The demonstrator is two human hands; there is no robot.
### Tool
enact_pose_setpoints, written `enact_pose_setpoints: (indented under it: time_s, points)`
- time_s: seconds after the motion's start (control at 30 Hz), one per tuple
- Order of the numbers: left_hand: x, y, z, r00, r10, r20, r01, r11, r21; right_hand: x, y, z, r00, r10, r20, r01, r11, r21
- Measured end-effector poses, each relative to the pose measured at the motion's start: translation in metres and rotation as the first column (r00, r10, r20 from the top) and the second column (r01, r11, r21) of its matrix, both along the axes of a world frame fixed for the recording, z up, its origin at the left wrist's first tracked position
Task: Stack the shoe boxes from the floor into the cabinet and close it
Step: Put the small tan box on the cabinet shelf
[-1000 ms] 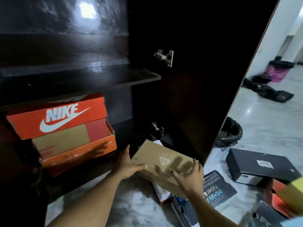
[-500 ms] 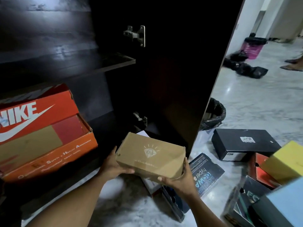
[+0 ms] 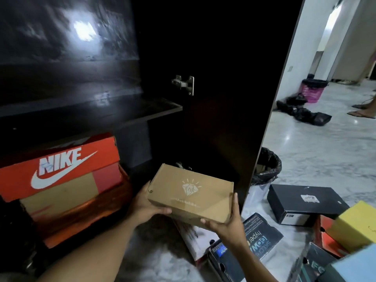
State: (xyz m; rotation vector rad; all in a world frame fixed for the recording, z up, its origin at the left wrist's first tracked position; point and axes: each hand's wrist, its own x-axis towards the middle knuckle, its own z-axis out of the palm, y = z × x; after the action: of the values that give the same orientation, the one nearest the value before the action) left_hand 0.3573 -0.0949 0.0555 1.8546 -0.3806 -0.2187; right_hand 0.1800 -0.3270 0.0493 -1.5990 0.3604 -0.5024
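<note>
I hold a small brown cardboard box [image 3: 191, 193] with a pale diamond print, lifted off the floor in front of the dark cabinet's [image 3: 81, 110] lower compartment. My left hand [image 3: 145, 206] grips its left end and my right hand [image 3: 226, 221] grips its near right corner. An orange Nike box [image 3: 61, 165] rests on another orange box [image 3: 81, 214] inside the cabinet at lower left. The cabinet door [image 3: 223, 98] stands open to the right. A black box [image 3: 303, 202], a yellow box [image 3: 354, 226] and several more lie on the floor at right.
A black-lined waste bin [image 3: 266, 167] stands behind the open door. Black bags [image 3: 305, 113] and a pink bin [image 3: 312, 90] lie further down the pale marble floor [image 3: 325, 151]. A person's sandalled feet [image 3: 363, 110] show at the far right. An empty shelf [image 3: 122, 110] sits above the Nike box.
The brown box has been raised from the floor pile and levelled between my hands, now held nearer the cabinet opening. My view has swung back left, showing more of the Nike box.
</note>
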Motion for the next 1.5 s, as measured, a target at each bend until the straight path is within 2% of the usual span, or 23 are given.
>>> enact_pose_setpoints:
  time_s: [0.27, 0.5, 0.77, 0.97, 1.13, 1.23, 1.33, 1.4, 1.5]
  points:
    - [0.000, 0.023, 0.167, 0.959, 0.081, 0.272, -0.069, 0.996, -0.051, 0.017, 0.017, 0.142, 0.985, 0.005, 0.174, 0.036, 0.972, -0.231]
    - [0.039, 0.049, 0.267, 0.890, 0.209, 0.406, -0.180, 0.978, -0.107, 0.064, 0.039, 0.234, 0.964, 0.050, 0.263, 0.035, 0.951, -0.308]
    - [0.136, 0.074, 0.263, 0.882, 0.312, 0.353, -0.276, 0.949, -0.150, 0.166, 0.066, 0.229, 0.974, 0.021, 0.227, 0.056, 0.943, -0.329]
    - [0.165, 0.065, 0.250, 0.877, 0.370, 0.306, -0.322, 0.926, -0.197, 0.187, 0.083, 0.218, 0.974, -0.015, 0.225, 0.097, 0.929, -0.358]
    - [0.163, 0.039, 0.249, 0.921, 0.286, 0.263, -0.242, 0.952, -0.189, 0.203, 0.087, 0.229, 0.983, -0.003, 0.185, 0.092, 0.875, -0.475]
    - [0.152, 0.023, 0.252, 0.941, 0.220, 0.258, -0.175, 0.967, -0.185, 0.217, 0.082, 0.236, 0.984, -0.002, 0.180, 0.070, 0.924, -0.375]
    - [0.145, 0.007, 0.253, 0.951, 0.164, 0.263, -0.142, 0.985, -0.100, 0.235, 0.068, 0.237, 0.979, -0.031, 0.201, 0.078, 0.970, -0.230]
    - [0.145, -0.002, 0.255, 0.943, 0.169, 0.288, -0.170, 0.985, -0.024, 0.249, 0.059, 0.234, 0.982, -0.021, 0.186, 0.068, 0.966, -0.251]
    - [0.152, -0.009, 0.255, 0.920, 0.216, 0.327, -0.227, 0.974, -0.006, 0.267, 0.049, 0.230, 0.988, -0.019, 0.155, 0.061, 0.961, -0.268]
